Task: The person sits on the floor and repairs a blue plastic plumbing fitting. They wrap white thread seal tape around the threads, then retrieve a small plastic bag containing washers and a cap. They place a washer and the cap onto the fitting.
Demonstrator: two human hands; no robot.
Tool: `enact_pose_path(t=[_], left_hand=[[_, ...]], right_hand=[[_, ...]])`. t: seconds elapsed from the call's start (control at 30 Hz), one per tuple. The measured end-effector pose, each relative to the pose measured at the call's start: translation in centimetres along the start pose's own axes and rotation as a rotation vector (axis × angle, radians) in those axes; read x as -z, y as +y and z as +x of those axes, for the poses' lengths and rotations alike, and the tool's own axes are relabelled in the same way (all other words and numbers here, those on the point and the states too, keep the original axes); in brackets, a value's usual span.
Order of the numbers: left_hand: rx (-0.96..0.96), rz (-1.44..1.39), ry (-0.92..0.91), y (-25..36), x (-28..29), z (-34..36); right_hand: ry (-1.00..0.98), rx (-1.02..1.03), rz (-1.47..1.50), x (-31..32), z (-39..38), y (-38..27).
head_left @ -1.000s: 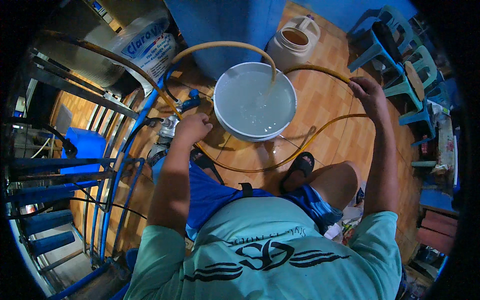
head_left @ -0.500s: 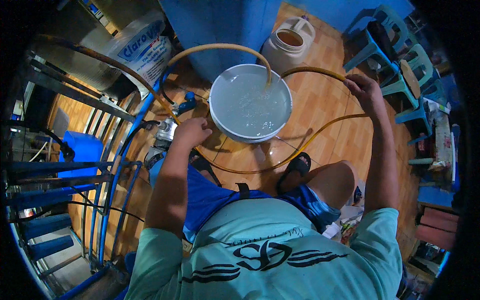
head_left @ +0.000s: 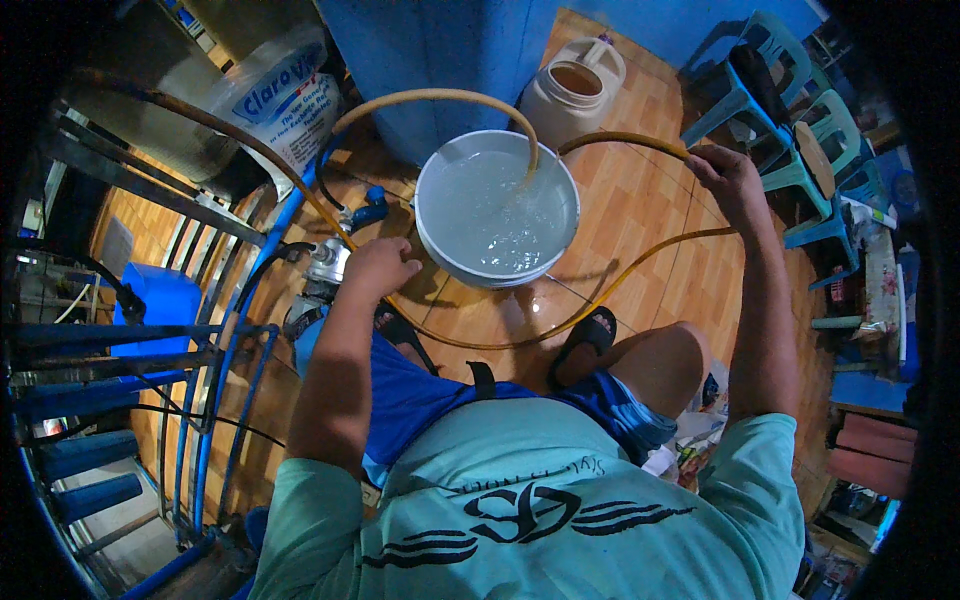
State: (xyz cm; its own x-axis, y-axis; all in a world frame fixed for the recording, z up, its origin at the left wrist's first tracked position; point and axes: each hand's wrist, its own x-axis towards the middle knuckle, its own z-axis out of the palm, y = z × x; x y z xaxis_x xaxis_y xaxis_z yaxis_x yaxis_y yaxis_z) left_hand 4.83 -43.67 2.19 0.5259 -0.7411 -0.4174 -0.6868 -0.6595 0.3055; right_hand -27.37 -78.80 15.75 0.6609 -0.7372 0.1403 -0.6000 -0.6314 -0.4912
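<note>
A white bucket (head_left: 431, 237) of clear, rippling water (head_left: 480, 205) stands on the tiled floor before me, with a beige hose (head_left: 430, 96) arching down into it. My right hand (head_left: 728, 185) pinches an orange-yellow hose (head_left: 625, 140) that runs behind the bucket's right side. My left hand (head_left: 378, 266) is curled at the long yellow hose on the left, seemingly gripping it; the fingertips are partly hidden. Just beside that hand are a metal pump-like body (head_left: 326, 260) and a blue fitting (head_left: 370, 210). A loop of yellow hose (head_left: 640, 265) hangs low over my sandalled feet.
A white jug (head_left: 560, 105) stands behind the bucket, beside a blue column (head_left: 380, 40). A metal rack (head_left: 170, 190) with pipes, a printed sack (head_left: 275, 115) and a blue container (head_left: 160, 300) are at left. Stacked plastic chairs (head_left: 750, 110) stand at right; plastic scraps (head_left: 700, 440) lie by my knee.
The view has shifted slightly, so the bucket and both hands appear a little further left. The water's surface looks more rippled below the beige hose. Both hands keep much the same pose.
</note>
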Motion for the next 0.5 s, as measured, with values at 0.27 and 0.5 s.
enact_pose_path(t=[0.27, 0.5], left_hand=[[-0.026, -0.012, -0.084, -0.4, -0.6, -0.2], [-0.021, -0.081, -0.134, -1.7, -1.8, 0.5]], right_hand=[[-0.038, -0.097, 0.042, -7.0, -3.1, 3.2], [-0.069, -0.192, 0.103, -11.3, -4.2, 8.3]])
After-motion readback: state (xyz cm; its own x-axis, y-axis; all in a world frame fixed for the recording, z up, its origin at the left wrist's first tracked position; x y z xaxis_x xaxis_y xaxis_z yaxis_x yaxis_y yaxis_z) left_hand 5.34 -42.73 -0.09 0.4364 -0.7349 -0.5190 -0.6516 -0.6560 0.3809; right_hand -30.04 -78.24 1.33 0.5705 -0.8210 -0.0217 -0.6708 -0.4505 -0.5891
